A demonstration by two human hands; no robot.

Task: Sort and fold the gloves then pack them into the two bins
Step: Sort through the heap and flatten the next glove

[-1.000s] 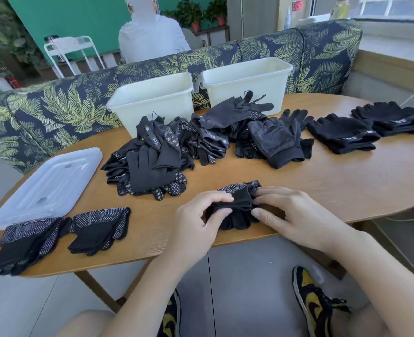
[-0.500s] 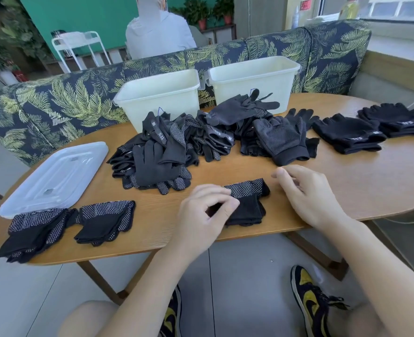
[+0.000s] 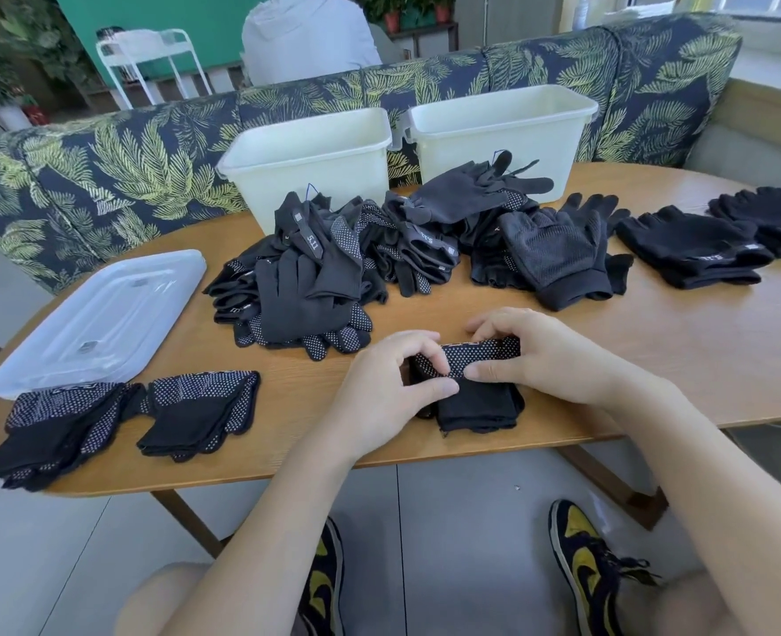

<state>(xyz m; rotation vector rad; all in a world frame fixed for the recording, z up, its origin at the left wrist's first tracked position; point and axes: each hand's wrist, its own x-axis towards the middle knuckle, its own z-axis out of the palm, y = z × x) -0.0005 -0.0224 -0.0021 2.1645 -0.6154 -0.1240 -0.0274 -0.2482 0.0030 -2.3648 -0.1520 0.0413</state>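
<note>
I worked at the near edge of the table (image 3: 655,360), where the dotted glove (image 3: 476,397) lay between my hands. My left hand (image 3: 388,397) pinched its dotted cuff with thumb and forefinger, and my right hand (image 3: 540,355) gripped the same cuff from the right side, fingers curled over the far edge and thumb pressing on the near one. I judged that the step was the fold of this glove. To do it well, both hands should keep the cuff edges even, lay the dotted band flat over the black part, and press the crease before letting go, so the bundle stays as neat as the two folded gloves (image 3: 150,415) at the near left. The unsorted pile (image 3: 315,277) lay in the middle, the plain black stacks (image 3: 691,245) at the far right, and both bins (image 3: 315,144) stood behind the pile; I could not see inside them. How many layers the glove had was hidden under my fingers, and the rightmost stack was cut off by the frame. A lid (image 3: 99,314) lay at the left.
</note>
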